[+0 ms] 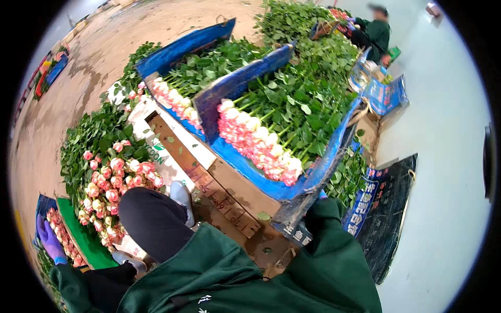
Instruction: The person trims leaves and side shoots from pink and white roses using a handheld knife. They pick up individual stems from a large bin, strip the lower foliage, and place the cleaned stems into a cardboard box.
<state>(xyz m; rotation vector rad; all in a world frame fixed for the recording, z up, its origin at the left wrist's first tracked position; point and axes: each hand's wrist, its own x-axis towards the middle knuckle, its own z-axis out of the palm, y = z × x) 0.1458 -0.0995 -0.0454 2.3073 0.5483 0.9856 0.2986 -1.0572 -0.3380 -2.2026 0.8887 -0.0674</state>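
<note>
My left hand (50,239), in a purple glove with a blue cuff, is at the far left. It lies against a row of pink roses (64,234) between a dark blue panel (46,202) and a green panel (84,234); its grip is unclear. Of my right hand (322,194), only a sliver of glove shows behind the worn end of a blue sheet (332,156); its fingers are hidden. That sheet wraps pink and cream roses (258,143) laid in a row, leafy stems (297,101) pointing away. Another blue-sided holder (184,49) beside it bears similar roses (176,101).
Loose pink roses (113,180) lie by my knee on white printed cardboard (172,168). A marked measuring board (219,195) runs between my feet and the holders. A dark printed sheet (385,219) lies at right. Another person (377,33) works among foliage at the back.
</note>
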